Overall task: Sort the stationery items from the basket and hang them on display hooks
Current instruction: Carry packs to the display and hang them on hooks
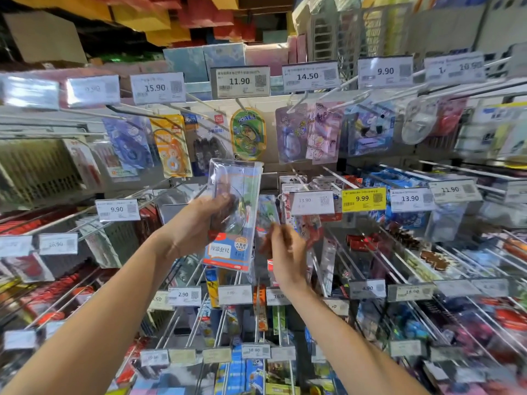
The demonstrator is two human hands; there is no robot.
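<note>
Clear ruler-set pack is held upright by left grip, thumb & fingers wrapped round its left edge, in front of display hooks w/ price tags; right grip is raised just beside pack's lower right edge; its fingers are blurred, so grasping vs. released can't be told.

We hold both bare forearms raised forward | our left hand higher, thumb and fingers curled round a clear pack | our right hand lower, just beside, fingers bunched, blurred.
</note>
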